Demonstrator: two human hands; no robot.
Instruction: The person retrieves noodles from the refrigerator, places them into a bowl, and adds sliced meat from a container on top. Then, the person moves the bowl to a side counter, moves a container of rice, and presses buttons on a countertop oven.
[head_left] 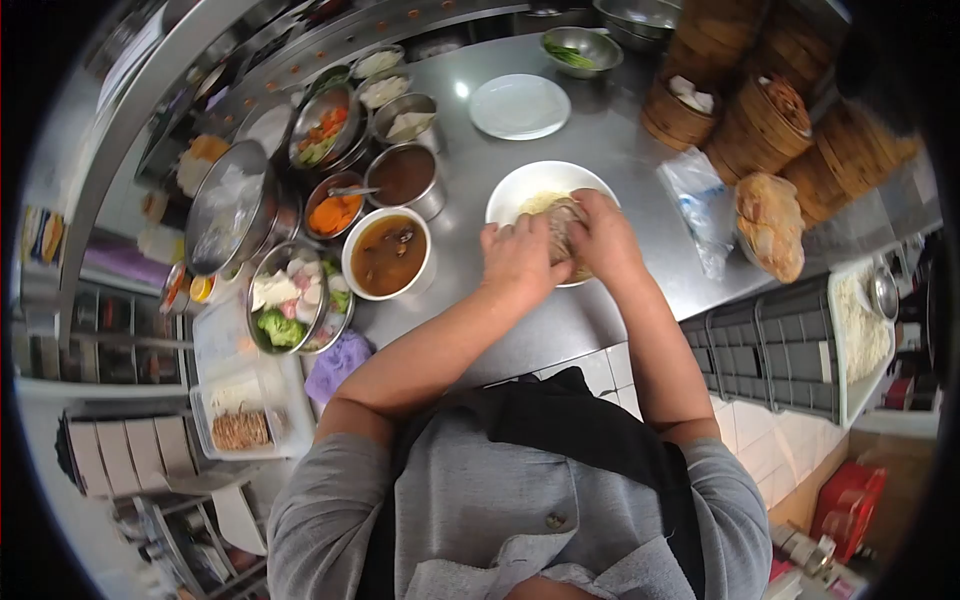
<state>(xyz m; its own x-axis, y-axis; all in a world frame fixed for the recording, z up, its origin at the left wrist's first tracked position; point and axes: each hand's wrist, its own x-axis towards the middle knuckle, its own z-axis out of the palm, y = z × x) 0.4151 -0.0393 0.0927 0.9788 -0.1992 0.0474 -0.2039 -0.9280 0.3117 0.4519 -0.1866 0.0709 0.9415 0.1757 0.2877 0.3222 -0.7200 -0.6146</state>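
Observation:
Over a white bowl (505, 190) on the steel counter, my left hand (522, 248) and my right hand (604, 232) are both closed around a greyish-brown piece of food (562, 228). What it is exactly, I cannot make out. Pale food that looks like noodles (540, 201) lies in the bowl beneath my hands. My fingers cover part of the bowl. To the left of the bowl stands a white container of brown broth (390, 255) with dark pieces in it.
A white plate (520, 106) lies beyond the bowl. Metal bowls of vegetables (288, 298) and a pot of dark sauce (402, 176) stand left. At right are a plastic bag (698, 205), a large piece of poultry (770, 226) and bamboo steamers (757, 128).

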